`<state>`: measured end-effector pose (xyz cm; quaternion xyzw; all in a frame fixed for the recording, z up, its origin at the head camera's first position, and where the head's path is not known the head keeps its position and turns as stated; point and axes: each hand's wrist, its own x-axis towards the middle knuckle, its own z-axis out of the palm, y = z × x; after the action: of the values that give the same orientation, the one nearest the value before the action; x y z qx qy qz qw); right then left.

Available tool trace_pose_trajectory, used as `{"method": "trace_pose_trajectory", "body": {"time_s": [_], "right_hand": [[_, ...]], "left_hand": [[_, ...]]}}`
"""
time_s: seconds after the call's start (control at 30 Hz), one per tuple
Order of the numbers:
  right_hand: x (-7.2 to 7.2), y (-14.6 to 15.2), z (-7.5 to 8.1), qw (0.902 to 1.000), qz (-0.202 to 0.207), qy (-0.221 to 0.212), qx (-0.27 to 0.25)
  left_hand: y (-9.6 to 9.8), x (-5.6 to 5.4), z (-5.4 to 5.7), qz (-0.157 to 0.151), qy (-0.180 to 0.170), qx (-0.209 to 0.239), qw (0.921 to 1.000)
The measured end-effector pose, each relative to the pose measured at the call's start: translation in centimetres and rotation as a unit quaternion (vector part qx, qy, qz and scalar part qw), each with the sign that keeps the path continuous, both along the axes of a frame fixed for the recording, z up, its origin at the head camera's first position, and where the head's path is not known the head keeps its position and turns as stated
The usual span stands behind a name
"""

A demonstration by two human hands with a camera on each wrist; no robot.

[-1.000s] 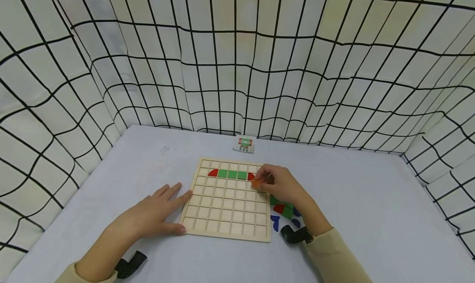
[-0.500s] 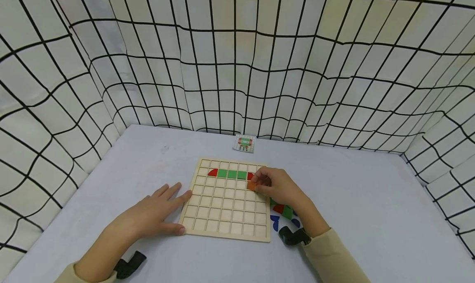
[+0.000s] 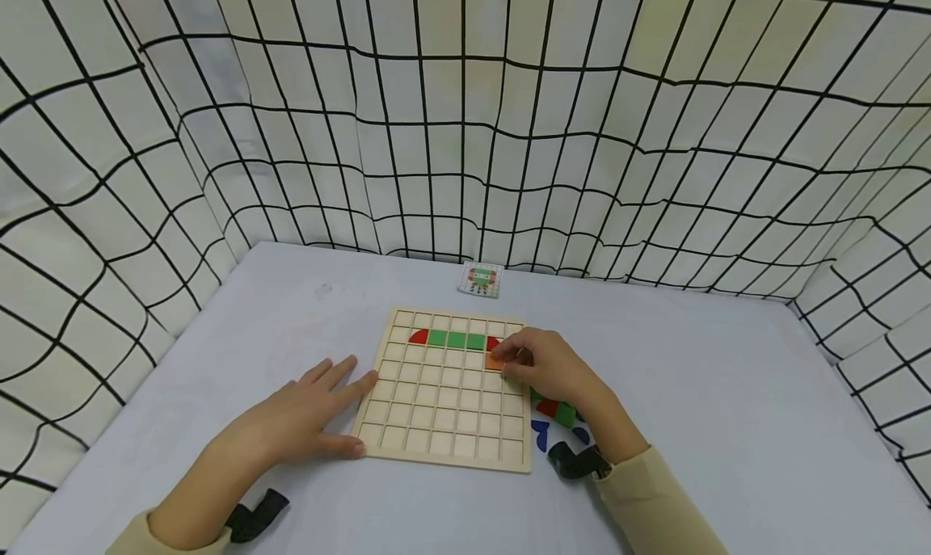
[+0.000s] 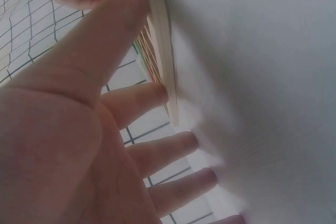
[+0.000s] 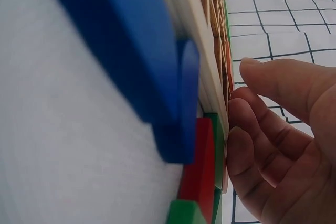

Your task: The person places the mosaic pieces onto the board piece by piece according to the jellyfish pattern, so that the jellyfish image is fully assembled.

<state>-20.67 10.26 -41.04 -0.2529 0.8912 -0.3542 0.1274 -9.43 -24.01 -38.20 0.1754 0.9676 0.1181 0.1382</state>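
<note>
A wooden grid board (image 3: 445,460) lies flat before me. Its upper row carries green square tiles (image 3: 456,340) between a red quarter-round tile (image 3: 419,338) on the left and another red tile (image 3: 492,342) on the right. Below the right red one, an orange tile (image 3: 493,362) lies in a cell. The fingertips of my right hand (image 3: 549,367) are right at it; in the right wrist view its thumb stands apart from the loosely bent fingers, nothing pinched. My left hand (image 3: 287,422) is spread along the board's left side, thumb and index finger touching the edge.
Loose blue pieces (image 3: 541,430), a red piece (image 3: 547,408) and green pieces (image 3: 564,414) lie right of the board, partly under my right wrist. A small patterned card (image 3: 480,279) lies at the table's far edge. White cloth walls with a black grid (image 3: 407,151) surround the table.
The orange tile, earlier pinched and tilted in my right fingers, now lies flat in its cell below the red tile. The right thumb has parted from it slightly. My left hand stays put.
</note>
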Motion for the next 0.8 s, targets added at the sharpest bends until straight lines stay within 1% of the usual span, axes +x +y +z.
{"method": "trace_pose_trajectory", "body": {"time_s": [0.13, 0.3, 0.57, 0.8], "right_hand": [[0.0, 0.0, 0.2, 0.9999, 0.010, 0.007, 0.006], [0.1, -0.1, 0.3, 0.9998, 0.011, 0.008, 0.011], [-0.1, 0.2, 0.3, 0.9999, 0.011, -0.013, 0.000], [-0.6, 1.4, 0.7, 0.9998, -0.016, -0.010, -0.010]], "left_hand": [[-0.1, -0.1, -0.1, 0.002, -0.001, 0.001, 1.0000], [-0.1, -0.2, -0.2, 0.005, -0.004, 0.000, 1.0000], [0.0, -0.2, -0.1, 0.002, -0.005, -0.006, 1.0000], [0.1, 0.0, 0.0, 0.003, -0.006, -0.004, 1.0000]]}}
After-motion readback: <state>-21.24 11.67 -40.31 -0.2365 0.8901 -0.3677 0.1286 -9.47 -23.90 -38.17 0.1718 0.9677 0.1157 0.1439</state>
